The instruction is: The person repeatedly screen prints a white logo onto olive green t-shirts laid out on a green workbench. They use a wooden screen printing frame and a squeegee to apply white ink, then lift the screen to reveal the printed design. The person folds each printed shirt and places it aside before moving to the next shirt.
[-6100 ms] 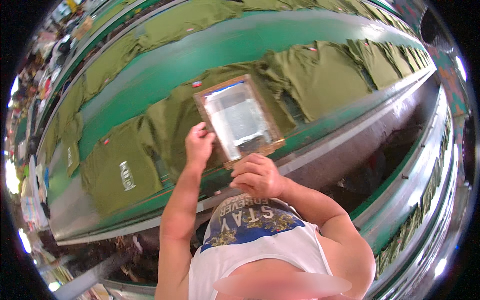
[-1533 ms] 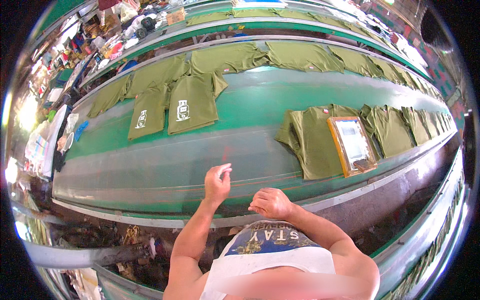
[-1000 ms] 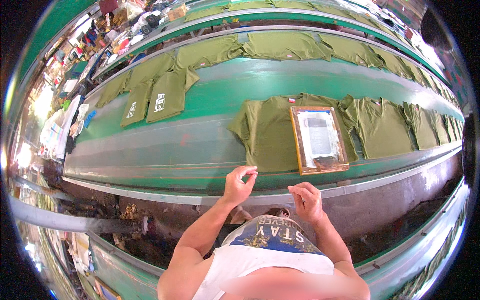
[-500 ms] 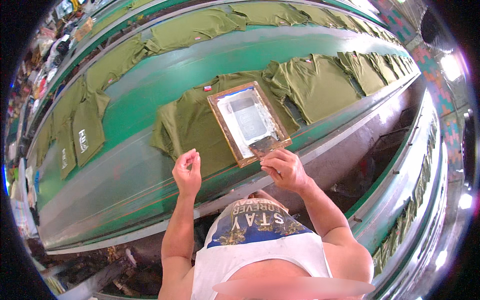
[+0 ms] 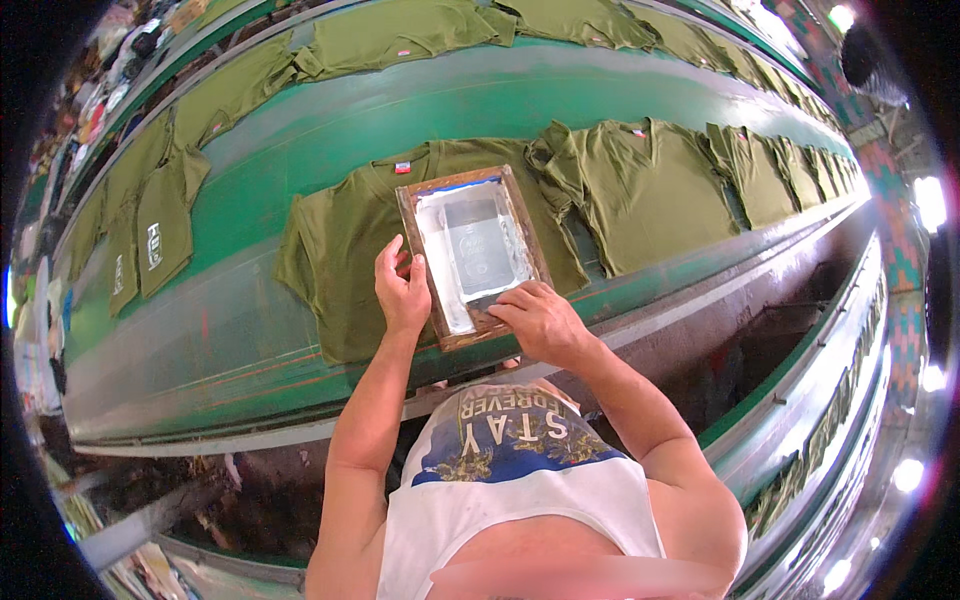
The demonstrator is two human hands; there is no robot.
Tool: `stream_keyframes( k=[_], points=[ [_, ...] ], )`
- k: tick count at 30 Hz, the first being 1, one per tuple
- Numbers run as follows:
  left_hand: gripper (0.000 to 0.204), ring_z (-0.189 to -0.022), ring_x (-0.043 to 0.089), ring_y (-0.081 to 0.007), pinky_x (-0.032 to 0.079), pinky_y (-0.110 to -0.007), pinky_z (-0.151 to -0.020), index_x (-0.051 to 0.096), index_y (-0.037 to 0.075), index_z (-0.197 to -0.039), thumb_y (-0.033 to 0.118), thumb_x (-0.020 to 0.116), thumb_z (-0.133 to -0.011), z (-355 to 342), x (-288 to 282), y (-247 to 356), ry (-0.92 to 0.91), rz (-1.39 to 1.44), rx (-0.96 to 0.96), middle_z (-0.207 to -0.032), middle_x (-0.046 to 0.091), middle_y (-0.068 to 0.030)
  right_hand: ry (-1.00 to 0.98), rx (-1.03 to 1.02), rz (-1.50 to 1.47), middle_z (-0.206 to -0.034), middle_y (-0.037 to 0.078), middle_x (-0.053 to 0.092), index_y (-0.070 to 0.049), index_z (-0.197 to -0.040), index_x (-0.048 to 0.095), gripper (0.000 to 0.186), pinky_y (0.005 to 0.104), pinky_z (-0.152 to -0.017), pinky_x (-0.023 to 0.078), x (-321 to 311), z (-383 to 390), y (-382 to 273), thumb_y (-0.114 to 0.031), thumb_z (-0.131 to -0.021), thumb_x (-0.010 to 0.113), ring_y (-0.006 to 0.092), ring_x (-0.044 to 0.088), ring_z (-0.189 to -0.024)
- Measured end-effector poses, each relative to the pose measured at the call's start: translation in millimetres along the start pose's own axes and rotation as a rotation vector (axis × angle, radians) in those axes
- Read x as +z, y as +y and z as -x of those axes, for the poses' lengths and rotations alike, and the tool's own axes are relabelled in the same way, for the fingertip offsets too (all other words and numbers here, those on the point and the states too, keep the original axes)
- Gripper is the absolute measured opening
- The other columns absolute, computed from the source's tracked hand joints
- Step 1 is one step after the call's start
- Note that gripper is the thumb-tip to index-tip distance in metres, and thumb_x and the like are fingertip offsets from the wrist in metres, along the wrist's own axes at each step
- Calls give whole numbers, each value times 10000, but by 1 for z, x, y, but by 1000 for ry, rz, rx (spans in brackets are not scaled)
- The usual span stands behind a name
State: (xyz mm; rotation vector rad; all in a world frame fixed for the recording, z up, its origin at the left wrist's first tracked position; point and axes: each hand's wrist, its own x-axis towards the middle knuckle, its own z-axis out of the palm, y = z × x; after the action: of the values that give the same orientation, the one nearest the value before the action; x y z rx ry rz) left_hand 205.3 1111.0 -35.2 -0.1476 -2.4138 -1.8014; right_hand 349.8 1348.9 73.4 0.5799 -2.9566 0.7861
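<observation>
A wooden-framed printing screen point(image 5: 527, 222) lies over an olive T-shirt point(image 5: 345, 240) on the long green table. White ink smears its mesh around a greyish printed design area. My right hand point(image 5: 540, 318) is closed at the screen's near end, its fingers pinching a dark squeegee point(image 5: 486, 304) that is mostly hidden under them. My left hand point(image 5: 403, 290) is at the screen's left rail, fingers apart and slightly bent, holding nothing. Its thumb is close against the rail; whether it touches I cannot tell.
More olive T-shirts point(image 5: 650, 190) lie in a row to the right, and others point(image 5: 400, 45) along the table's far side. Olive pieces with white prints point(image 5: 165, 235) lie at the left. The table's near metal edge point(image 5: 250, 432) runs before me; another table point(image 5: 800, 400) stands at the right.
My left hand has moved up and forward to the screen's left rail. The right hand has shifted left, farther over the screen's near end. The screen appears turned slightly more upright in view.
</observation>
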Motion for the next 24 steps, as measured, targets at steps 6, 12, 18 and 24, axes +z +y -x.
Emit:
stream_keyframes(
  k=[6, 12, 18, 24],
  points=[
    [452, -1224, 714, -328, 599, -439, -1035, 656, -14, -1479, 64, 707, -1037, 13, 19, -1, 96, -84, -11, -1390, 689, -207, -67, -37, -222, -1255, 140, 747, -41, -1274, 763, 403, 495, -1089, 547, -9, -28, 34, 21, -881, 698, 391, 679, -1214],
    [446, -1293, 698, -348, 562, -447, -1113, 658, -19, -1478, 57, 684, -1040, 16, 20, 5, 114, -284, 157, -1426, 703, -211, -94, -171, -310, -1279, 147, 740, -29, -1297, 751, 409, 491, -1100, 544, -20, -10, 47, -15, -892, 700, 388, 676, -1227],
    [397, -1352, 674, -383, 530, -479, -1171, 699, -2, -1427, 57, 677, -1035, 15, 17, 10, 81, -299, 206, -1480, 690, -226, -5, -213, -226, -1371, 144, 676, -39, -1390, 723, 574, 533, -1098, 544, 10, 9, 42, -77, -817, 739, 379, 650, -1292],
    [335, -1314, 687, -415, 546, -496, -1134, 727, -8, -1363, 34, 679, -1033, 15, 18, 14, 98, -285, 209, -1437, 714, -239, 120, -175, -118, -1378, 141, 671, -62, -1392, 732, 569, 528, -1114, 541, 25, -23, 58, -44, -824, 700, 377, 648, -1328]
  ],
)
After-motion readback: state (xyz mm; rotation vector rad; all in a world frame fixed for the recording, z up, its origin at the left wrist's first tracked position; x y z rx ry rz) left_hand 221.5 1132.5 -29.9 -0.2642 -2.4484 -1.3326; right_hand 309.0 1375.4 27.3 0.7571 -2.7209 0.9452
